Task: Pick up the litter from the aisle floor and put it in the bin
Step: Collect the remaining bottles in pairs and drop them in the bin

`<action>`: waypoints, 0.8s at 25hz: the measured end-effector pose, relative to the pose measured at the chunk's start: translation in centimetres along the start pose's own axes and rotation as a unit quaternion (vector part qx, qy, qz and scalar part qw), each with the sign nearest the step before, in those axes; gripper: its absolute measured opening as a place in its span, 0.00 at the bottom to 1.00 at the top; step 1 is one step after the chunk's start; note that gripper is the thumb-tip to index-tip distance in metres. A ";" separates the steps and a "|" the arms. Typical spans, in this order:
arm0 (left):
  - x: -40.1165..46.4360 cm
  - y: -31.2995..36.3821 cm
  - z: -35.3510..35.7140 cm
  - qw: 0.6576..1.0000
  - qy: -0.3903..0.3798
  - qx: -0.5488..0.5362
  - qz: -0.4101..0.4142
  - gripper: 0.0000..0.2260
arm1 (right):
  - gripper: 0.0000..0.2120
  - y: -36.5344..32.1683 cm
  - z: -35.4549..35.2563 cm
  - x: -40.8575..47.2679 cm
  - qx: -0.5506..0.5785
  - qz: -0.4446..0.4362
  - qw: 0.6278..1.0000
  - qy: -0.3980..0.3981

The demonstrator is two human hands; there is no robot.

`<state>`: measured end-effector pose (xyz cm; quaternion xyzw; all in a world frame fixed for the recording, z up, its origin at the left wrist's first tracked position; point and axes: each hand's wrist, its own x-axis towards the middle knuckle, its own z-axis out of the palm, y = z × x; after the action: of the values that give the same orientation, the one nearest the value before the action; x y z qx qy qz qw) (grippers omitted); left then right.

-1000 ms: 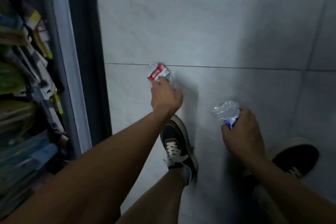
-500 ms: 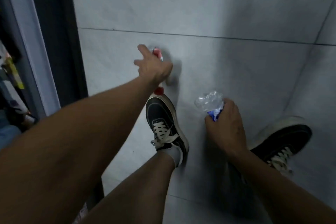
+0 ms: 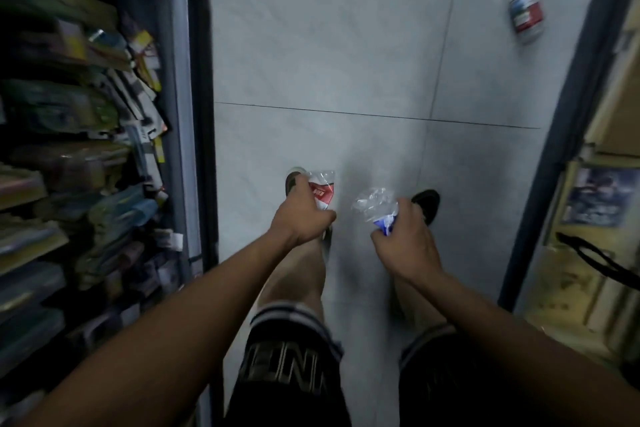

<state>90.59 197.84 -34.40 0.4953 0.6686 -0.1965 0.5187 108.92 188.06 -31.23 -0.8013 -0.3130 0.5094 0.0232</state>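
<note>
Head view: since earlier frame, left hand (image 3: 302,215) lifts red-labelled crushed bottle (image 3: 321,189) off aisle floor (image 3: 346,55); person now upright. Fingers curl round it. Right hand (image 3: 403,240) grips blue-labelled crushed bottle (image 3: 375,206). Two pieces collected. Left: red-capped bottle (image 3: 523,5) lying far ahead by right shelving; bin not in view.
</note>
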 end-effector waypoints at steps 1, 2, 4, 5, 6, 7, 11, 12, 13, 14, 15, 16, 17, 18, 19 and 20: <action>-3.5 1.5 -1.5 1.000 0.000 0.019 0.012 0.34 | 0.24 -0.8 -2.5 -2.9 -0.004 -0.006 1.000 0.003; -6.4 2.8 -2.9 0.999 0.002 0.032 0.020 0.33 | 0.25 -1.3 -4.7 -5.3 -0.011 -0.013 1.000 0.004; -11.6 5.5 -5.5 0.998 0.002 0.046 0.034 0.32 | 0.25 -2.0 -8.8 -9.8 -0.016 -0.020 1.000 0.013; -13.9 6.6 -6.6 0.998 0.001 0.050 0.046 0.32 | 0.25 -2.3 -10.4 -11.7 -0.012 -0.016 1.000 0.021; -16.5 7.7 -7.6 0.997 0.001 0.049 0.066 0.33 | 0.25 -2.7 -12.1 -13.9 -0.005 -0.011 0.999 0.032; -18.7 8.7 -8.4 0.995 0.001 0.048 0.090 0.33 | 0.25 -3.2 -13.3 -15.8 0.005 -0.010 0.999 0.039; -25.6 11.3 -9.9 0.976 0.040 0.092 0.191 0.34 | 0.21 -4.6 -16.0 -22.5 0.025 -0.057 0.994 0.092; -26.7 11.5 -10.1 0.968 0.050 0.118 0.218 0.33 | 0.21 -4.8 -16.1 -23.9 0.030 -0.061 0.992 0.109; -27.7 11.5 -10.4 0.958 0.054 0.144 0.244 0.32 | 0.21 -5.0 -16.0 -25.1 0.032 -0.062 0.989 0.127; -28.5 11.4 -10.7 0.947 0.052 0.168 0.269 0.32 | 0.22 -5.0 -15.8 -26.2 0.033 -0.060 0.987 0.148; -29.1 11.1 -11.1 0.937 0.044 0.189 0.289 0.32 | 0.22 -5.0 -15.4 -27.3 0.035 -0.054 0.983 0.169; -29.7 10.7 -11.5 0.926 0.032 0.211 0.311 0.32 | 0.22 -4.9 -14.7 -28.4 0.046 -0.044 0.979 0.194; -30.1 10.2 -12.1 0.916 0.019 0.231 0.327 0.32 | 0.22 -4.8 -13.9 -29.5 0.054 -0.031 0.975 0.214; -30.2 9.8 -12.7 0.911 0.010 0.242 0.333 0.32 | 0.23 -4.6 -13.0 -30.4 0.053 -0.019 0.972 0.226; -30.4 9.4 -13.4 0.907 0.001 0.255 0.334 0.31 | 0.24 -4.2 -11.9 -31.5 0.052 -0.003 0.971 0.234; -30.7 8.8 -14.0 0.899 -0.010 0.276 0.341 0.31 | 0.25 -3.8 -10.4 -32.8 0.063 0.021 0.968 0.242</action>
<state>90.37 198.45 0.42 0.8142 0.3727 -0.1888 0.4032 106.36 176.79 1.38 -0.9040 -0.2489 0.3190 0.1381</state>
